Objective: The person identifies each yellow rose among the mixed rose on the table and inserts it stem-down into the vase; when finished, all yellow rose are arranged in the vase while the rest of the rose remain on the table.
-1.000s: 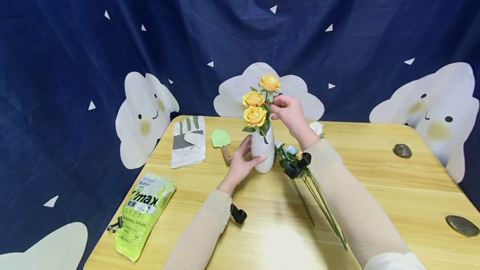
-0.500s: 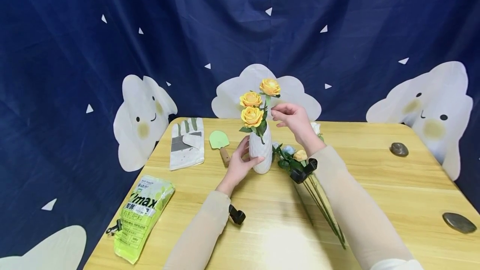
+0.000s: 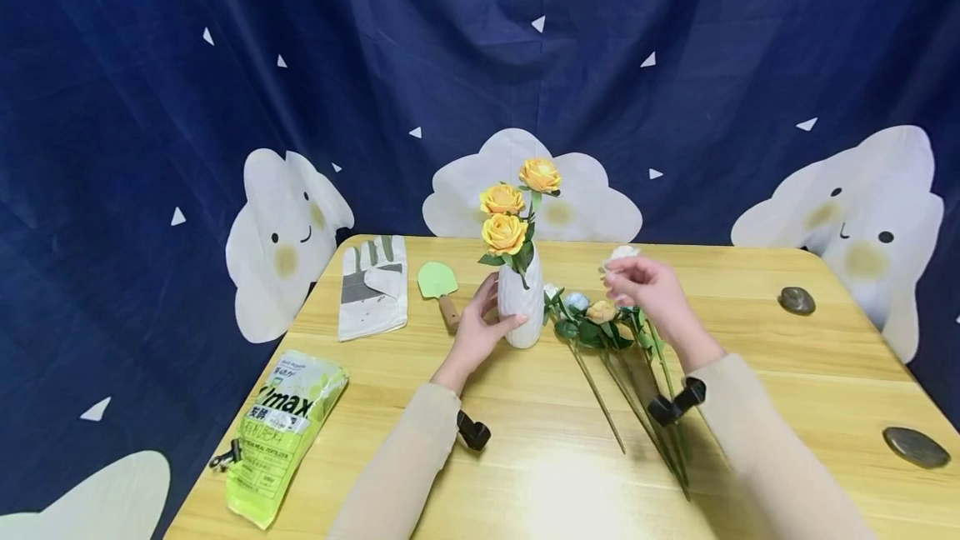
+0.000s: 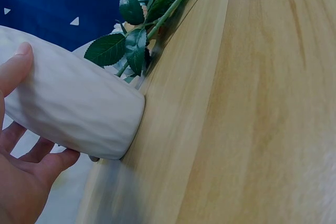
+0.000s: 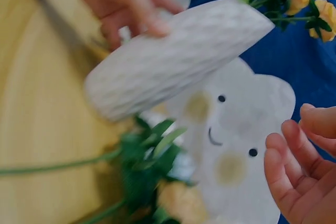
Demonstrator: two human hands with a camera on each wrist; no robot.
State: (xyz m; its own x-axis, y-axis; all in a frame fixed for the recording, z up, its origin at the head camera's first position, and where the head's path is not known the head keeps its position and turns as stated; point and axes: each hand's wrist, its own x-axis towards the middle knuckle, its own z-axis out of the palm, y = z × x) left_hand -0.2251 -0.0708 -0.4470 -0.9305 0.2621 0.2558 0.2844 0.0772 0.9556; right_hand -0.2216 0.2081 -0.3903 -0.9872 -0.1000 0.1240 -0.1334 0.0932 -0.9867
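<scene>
A white textured vase (image 3: 522,311) stands upright on the table, with three yellow roses (image 3: 504,233) in it. My left hand (image 3: 477,338) holds the vase's side, its thumb (image 4: 16,69) across the front and fingers behind. To the right of the vase lie several loose flowers, among them a light blue rose (image 3: 577,301), a peach rose (image 3: 601,312) and a white rose (image 3: 624,253). Above these hovers my right hand (image 3: 660,297), fingers loosely bent. Nothing shows between those fingers (image 5: 294,156) in the right wrist view.
At the left lie a fertilizer bag (image 3: 281,440) with a black clip (image 3: 227,457) at its side, a work glove (image 3: 373,290) and a small green trowel (image 3: 438,280). Two dark stones, one farther back (image 3: 797,300) and one nearer (image 3: 917,447), lie at the right.
My right hand has let go of the rose at the vase and moved right and down, over the loose flowers. My left hand stays on the vase.
</scene>
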